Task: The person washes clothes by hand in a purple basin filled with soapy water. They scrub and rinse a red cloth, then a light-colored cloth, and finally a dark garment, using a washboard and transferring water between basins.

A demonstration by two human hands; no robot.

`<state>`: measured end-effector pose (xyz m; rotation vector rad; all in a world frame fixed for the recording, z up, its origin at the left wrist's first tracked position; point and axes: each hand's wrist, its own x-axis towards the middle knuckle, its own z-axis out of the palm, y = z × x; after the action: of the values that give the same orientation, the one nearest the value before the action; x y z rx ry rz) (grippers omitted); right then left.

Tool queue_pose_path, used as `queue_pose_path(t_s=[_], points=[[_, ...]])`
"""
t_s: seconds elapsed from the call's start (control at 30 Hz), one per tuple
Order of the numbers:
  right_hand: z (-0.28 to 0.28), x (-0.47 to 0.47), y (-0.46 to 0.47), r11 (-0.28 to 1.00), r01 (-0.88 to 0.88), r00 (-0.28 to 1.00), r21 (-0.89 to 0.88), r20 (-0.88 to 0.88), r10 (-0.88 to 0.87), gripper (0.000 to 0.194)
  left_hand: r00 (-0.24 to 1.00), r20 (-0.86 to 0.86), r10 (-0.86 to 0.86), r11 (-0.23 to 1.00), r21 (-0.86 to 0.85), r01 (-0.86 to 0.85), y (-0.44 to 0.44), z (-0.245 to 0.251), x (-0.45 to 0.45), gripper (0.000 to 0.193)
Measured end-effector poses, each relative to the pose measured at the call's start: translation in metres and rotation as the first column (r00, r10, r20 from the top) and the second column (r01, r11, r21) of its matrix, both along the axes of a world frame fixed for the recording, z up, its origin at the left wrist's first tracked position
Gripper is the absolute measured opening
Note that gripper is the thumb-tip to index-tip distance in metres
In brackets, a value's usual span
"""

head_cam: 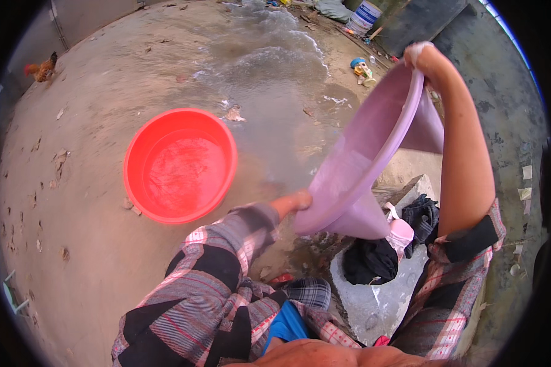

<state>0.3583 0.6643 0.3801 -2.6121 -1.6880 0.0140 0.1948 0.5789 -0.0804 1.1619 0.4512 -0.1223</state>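
Note:
A purple plastic basin (349,156) is tipped on its side, its opening facing left. My right hand (420,57) grips its upper rim, with white suds on the fingers. At the lower rim is my left hand (298,200), partly hidden by the basin. Water with foam (280,64) spreads over the ground beyond it. To the left stands a red plastic basin (183,169) with a wet-looking bottom. Below the purple basin, a black cloth (369,261), a pink bra (399,234) and dark clothing (420,218) lie on a stone slab (376,303).
A rooster (41,69) stands at the upper left. A white and blue bucket (363,18) and a small colourful toy (362,71) are near the wall (500,110) on the right. Dry leaves (60,160) are scattered over the concrete ground.

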Motion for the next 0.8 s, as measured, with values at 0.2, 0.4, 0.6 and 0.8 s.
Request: queue_pose_path(t_s=[0.2,0.4,0.6,0.8], points=[[0.002,-0.071,-0.003,0.978,0.131,0.979,0.163,-0.178,-0.102,0.023,0.999,-0.038,0.025,0.995,0.1,-0.021,0.002,-0.003,-0.027,0.039],[-0.011,-0.072,-0.043,0.963,0.259,0.939,0.074,-0.252,-0.234,0.031,0.996,-0.09,0.022,0.985,0.172,-0.006,-0.007,-0.009,-0.05,0.041],[-0.017,-0.073,-0.055,0.974,0.184,0.903,0.132,-0.414,-0.115,0.035,0.995,-0.102,0.016,0.975,0.22,0.007,-0.006,-0.009,-0.059,0.044],[-0.018,-0.075,-0.073,0.919,0.224,0.9,0.326,-0.431,-0.067,0.015,0.996,-0.094,-0.008,0.967,0.254,0.032,-0.002,-0.018,-0.069,0.047]])
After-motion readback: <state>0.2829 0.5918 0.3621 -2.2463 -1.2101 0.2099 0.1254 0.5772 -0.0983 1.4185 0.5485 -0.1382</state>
